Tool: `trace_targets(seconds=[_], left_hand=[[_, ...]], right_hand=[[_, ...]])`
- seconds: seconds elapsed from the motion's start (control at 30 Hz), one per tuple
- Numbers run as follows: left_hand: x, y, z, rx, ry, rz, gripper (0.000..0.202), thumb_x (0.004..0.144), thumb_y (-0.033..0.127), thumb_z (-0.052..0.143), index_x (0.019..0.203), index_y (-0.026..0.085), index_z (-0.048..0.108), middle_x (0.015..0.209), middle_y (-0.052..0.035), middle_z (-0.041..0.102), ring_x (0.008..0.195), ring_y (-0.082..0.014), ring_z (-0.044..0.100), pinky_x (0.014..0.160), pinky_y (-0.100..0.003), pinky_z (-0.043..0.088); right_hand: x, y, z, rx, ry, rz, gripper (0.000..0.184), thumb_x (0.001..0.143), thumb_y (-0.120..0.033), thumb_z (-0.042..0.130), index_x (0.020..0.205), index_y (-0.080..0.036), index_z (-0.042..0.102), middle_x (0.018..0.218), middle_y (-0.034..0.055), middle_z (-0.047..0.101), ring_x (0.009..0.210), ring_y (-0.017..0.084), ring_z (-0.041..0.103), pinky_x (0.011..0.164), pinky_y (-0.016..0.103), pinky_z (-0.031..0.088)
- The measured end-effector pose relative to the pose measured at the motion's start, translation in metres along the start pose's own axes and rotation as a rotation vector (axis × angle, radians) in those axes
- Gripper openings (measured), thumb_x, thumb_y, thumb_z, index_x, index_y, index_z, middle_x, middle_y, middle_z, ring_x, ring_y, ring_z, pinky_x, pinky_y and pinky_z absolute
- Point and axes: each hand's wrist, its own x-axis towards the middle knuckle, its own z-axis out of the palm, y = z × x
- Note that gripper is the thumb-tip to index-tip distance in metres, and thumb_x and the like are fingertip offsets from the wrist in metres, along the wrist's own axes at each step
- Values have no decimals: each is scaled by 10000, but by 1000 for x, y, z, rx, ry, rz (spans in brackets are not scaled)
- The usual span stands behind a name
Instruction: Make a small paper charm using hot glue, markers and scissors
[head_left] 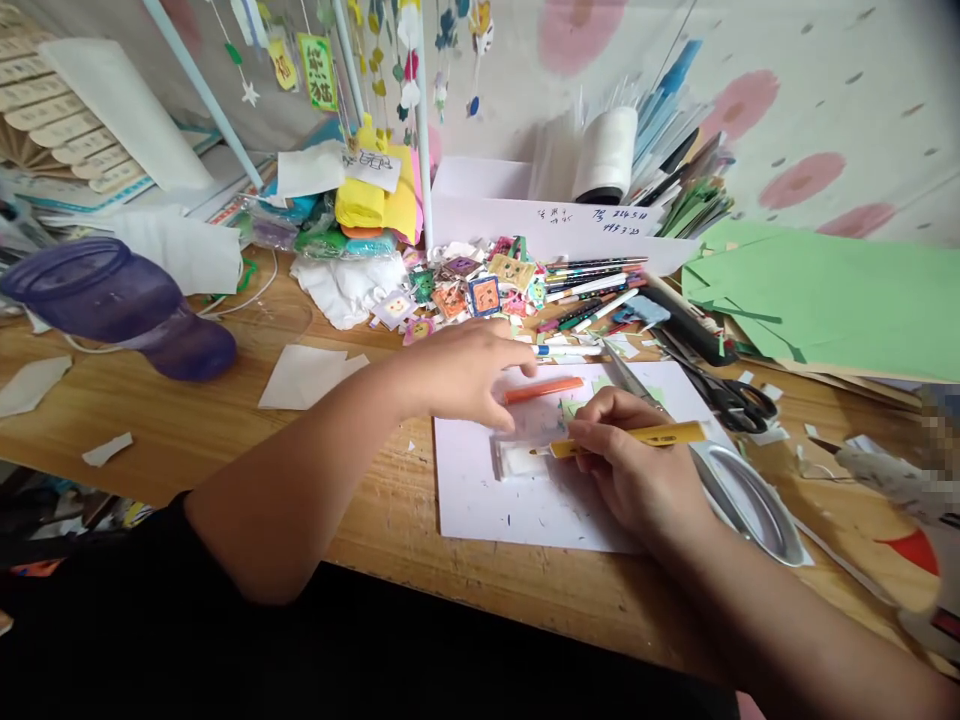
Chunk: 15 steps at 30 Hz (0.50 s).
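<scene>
My right hand (637, 465) grips a yellow marker (667, 433), its uncapped tip pointing left. Just below that tip, a small whitish rectangular piece (517, 462) lies on a white sheet (480, 515); I cannot make out its exact kind. My left hand (472, 372) hovers over the sheet's upper left, fingers apart and curved, holding nothing. Close to its fingertips lies an orange marker (544, 390). Green paper scraps (570, 408) are partly hidden behind my right hand. A white pen with a blue end (566, 350) rests at the sheet's far edge.
Silver-handled scissors (784, 530) and black scissors (739, 400) lie to the right. Small drawn-face cutouts (484, 295) and several pens (596, 285) are heaped behind. A purple translucent vessel (157, 310) stands left, green paper (832, 300) right, and a glue gun (885, 470) at the right edge.
</scene>
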Motion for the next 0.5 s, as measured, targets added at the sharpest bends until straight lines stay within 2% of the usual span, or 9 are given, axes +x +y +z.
trace_targets(seconds=[0.1,0.2,0.33,0.5], left_hand=[[0,1,3,-86,-130,158,444,623,330,714,1051,266,614,1125,-44,503,1091,-227,445,889,-317,359],[3,1,13,-51,-222,149,480,597,372,727,1053,283,609,1156,-45,469,1136,-266,392,923,-387,322],[6,0,21,-54,-229,152,438,586,346,710,1013,326,616,1163,-20,445,1119,-271,380,939,-442,281],[7,0,23,-62,-201,158,344,589,386,696,922,321,640,1122,-16,443,1094,-286,375,908,-452,276]], right_hand=[[-4,1,0,-96,-78,-59,187,749,-204,675,615,-211,545,469,-55,537,407,82,428,400,219,297],[-7,-1,1,-183,-133,-90,182,771,-227,664,637,-212,541,500,-49,541,433,91,440,423,235,302],[-6,-5,2,-328,-176,-136,167,778,-233,652,656,-211,540,555,-36,550,483,103,467,456,249,321],[-5,-4,1,-357,-199,-150,173,798,-267,648,682,-214,533,569,-37,542,490,106,471,459,251,330]])
